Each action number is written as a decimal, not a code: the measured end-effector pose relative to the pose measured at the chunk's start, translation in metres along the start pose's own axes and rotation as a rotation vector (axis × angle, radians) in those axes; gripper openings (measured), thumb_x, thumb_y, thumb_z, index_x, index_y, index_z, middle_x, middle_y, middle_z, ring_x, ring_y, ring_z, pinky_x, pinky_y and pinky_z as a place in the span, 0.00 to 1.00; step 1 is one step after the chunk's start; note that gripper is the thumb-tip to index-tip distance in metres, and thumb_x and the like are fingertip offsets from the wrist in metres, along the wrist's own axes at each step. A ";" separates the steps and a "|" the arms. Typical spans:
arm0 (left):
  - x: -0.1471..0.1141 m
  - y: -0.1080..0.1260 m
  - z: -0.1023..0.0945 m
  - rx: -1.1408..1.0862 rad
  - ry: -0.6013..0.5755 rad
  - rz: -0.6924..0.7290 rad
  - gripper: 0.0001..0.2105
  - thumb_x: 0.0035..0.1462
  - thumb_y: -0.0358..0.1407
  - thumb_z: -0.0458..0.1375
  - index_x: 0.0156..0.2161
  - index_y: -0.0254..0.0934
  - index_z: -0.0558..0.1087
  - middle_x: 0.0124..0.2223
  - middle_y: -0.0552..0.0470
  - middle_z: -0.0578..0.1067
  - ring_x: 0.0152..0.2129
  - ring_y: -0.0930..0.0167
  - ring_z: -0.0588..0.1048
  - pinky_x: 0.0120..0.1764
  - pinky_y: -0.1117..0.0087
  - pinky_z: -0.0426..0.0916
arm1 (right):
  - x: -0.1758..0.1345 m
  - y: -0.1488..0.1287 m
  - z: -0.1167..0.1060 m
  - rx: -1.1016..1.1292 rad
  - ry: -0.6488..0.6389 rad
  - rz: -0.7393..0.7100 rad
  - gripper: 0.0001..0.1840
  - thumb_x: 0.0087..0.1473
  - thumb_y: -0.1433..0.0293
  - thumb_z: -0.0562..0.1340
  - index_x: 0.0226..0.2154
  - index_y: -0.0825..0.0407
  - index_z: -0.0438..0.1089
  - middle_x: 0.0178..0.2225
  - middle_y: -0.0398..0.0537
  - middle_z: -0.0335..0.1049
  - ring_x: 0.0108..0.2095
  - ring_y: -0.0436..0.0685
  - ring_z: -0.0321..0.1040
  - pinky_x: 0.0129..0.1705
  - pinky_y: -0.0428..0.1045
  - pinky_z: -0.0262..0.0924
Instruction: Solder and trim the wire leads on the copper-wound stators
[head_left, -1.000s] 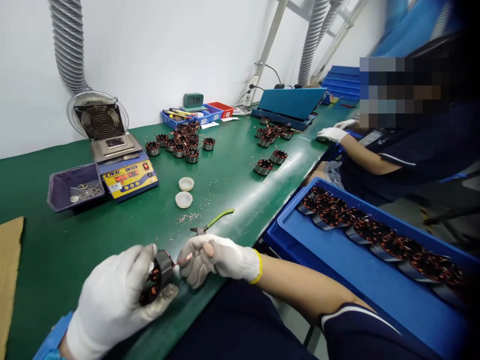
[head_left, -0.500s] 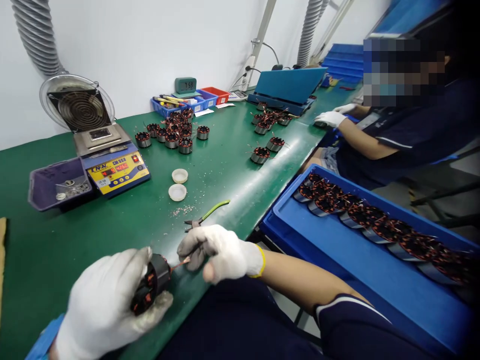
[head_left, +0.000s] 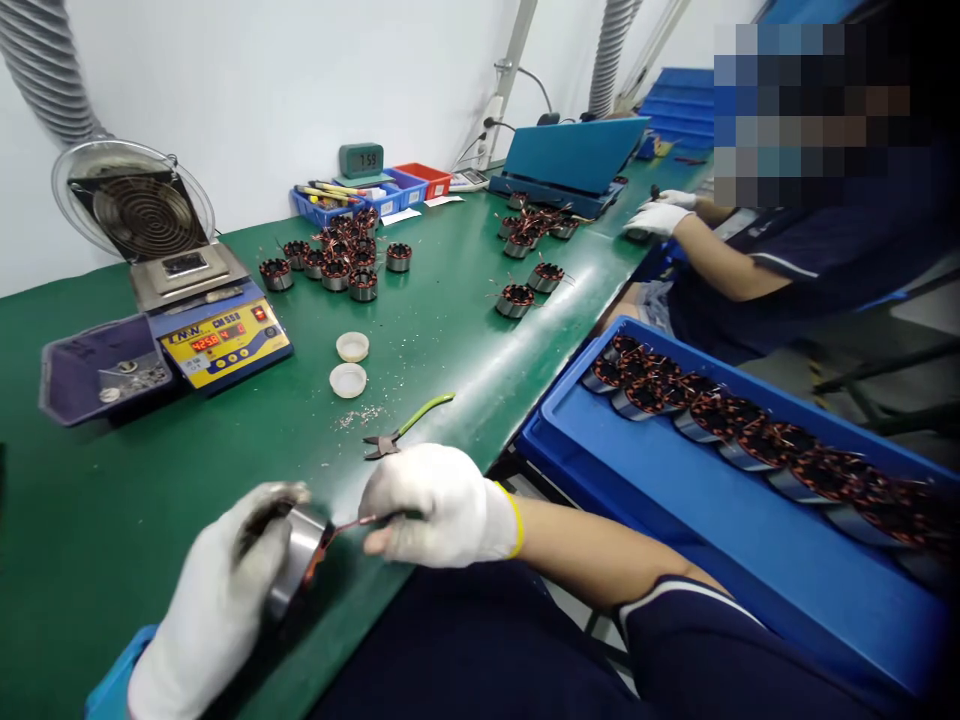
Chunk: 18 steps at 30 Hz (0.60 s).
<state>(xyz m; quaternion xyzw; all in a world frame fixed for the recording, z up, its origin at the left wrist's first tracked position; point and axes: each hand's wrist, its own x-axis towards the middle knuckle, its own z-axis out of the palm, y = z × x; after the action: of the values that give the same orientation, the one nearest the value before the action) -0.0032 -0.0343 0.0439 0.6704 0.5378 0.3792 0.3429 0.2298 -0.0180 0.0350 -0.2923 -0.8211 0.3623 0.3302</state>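
Head view: a ring-shaped stator of silver metal, with copper windings and black inner parts (head_left: 301, 548), is over the green bench top (head_left: 127, 510), near its front edge, tilted; contact with the surface cannot be told. Judged dense for its size and rigid, its smooth outer wall perhaps slippery under fabric; the windings likely scuff easily, so the best hold is the outer metal wall. The thin reddish copper lead (head_left: 349, 525) should bend readily. White-gloved left hand (head_left: 217, 590): curled around the stator, gripping. White-gloved right hand (head_left: 427, 505): nearly closed, thumb and forefinger pinching the lead's end.
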 end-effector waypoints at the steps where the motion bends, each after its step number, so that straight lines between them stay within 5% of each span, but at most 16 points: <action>1: -0.001 -0.004 -0.004 0.215 0.068 0.205 0.15 0.51 0.48 0.59 0.38 0.40 0.76 0.35 0.47 0.80 0.30 0.60 0.78 0.34 0.63 0.70 | -0.001 0.003 0.005 0.212 -0.005 0.155 0.27 0.54 0.46 0.58 0.33 0.55 0.67 0.29 0.51 0.72 0.29 0.54 0.70 0.30 0.49 0.63; 4: -0.005 -0.016 -0.021 0.672 0.104 0.656 0.21 0.47 0.46 0.63 0.46 0.43 0.70 0.36 0.48 0.79 0.26 0.62 0.76 0.31 0.63 0.67 | -0.004 0.010 0.024 0.671 -0.085 0.487 0.37 0.50 0.37 0.52 0.34 0.56 0.65 0.26 0.50 0.69 0.24 0.52 0.69 0.25 0.47 0.64; 8: -0.006 -0.019 -0.027 0.698 0.062 0.776 0.23 0.44 0.46 0.65 0.47 0.45 0.69 0.36 0.47 0.80 0.24 0.62 0.75 0.28 0.64 0.65 | -0.002 0.005 0.035 0.685 -0.060 0.517 0.30 0.54 0.43 0.52 0.31 0.56 0.64 0.27 0.48 0.69 0.21 0.49 0.67 0.24 0.46 0.65; 10: -0.004 -0.015 -0.020 0.537 0.109 0.580 0.18 0.46 0.46 0.64 0.43 0.43 0.73 0.35 0.47 0.80 0.25 0.61 0.76 0.29 0.64 0.67 | 0.002 -0.001 0.026 0.418 0.014 0.317 0.22 0.58 0.52 0.54 0.29 0.55 0.65 0.27 0.48 0.69 0.25 0.51 0.68 0.28 0.47 0.65; 14: -0.002 -0.006 -0.001 -0.200 -0.136 -0.300 0.17 0.54 0.50 0.56 0.34 0.38 0.78 0.37 0.47 0.81 0.36 0.60 0.78 0.39 0.64 0.73 | 0.008 -0.003 0.001 -0.343 -0.037 -0.300 0.14 0.61 0.63 0.53 0.32 0.53 0.70 0.30 0.49 0.73 0.29 0.53 0.69 0.33 0.50 0.63; 16: -0.002 -0.001 0.007 -0.548 -0.178 -0.601 0.16 0.53 0.49 0.59 0.33 0.37 0.79 0.37 0.49 0.81 0.37 0.61 0.78 0.41 0.66 0.74 | 0.007 0.001 -0.004 -0.341 -0.047 -0.385 0.14 0.62 0.62 0.54 0.35 0.53 0.69 0.33 0.49 0.74 0.30 0.53 0.70 0.34 0.49 0.64; 18: -0.002 0.005 0.012 -0.780 -0.058 -0.780 0.12 0.51 0.44 0.61 0.32 0.37 0.79 0.34 0.51 0.81 0.33 0.65 0.79 0.39 0.69 0.75 | 0.004 0.007 -0.002 -0.092 0.079 -0.268 0.17 0.59 0.56 0.57 0.38 0.54 0.68 0.34 0.50 0.72 0.32 0.52 0.70 0.35 0.48 0.65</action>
<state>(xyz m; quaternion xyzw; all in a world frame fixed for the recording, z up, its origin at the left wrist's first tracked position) 0.0098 -0.0383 0.0422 0.2548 0.5561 0.3767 0.6957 0.2308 -0.0103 0.0323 -0.2089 -0.8550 0.2651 0.3939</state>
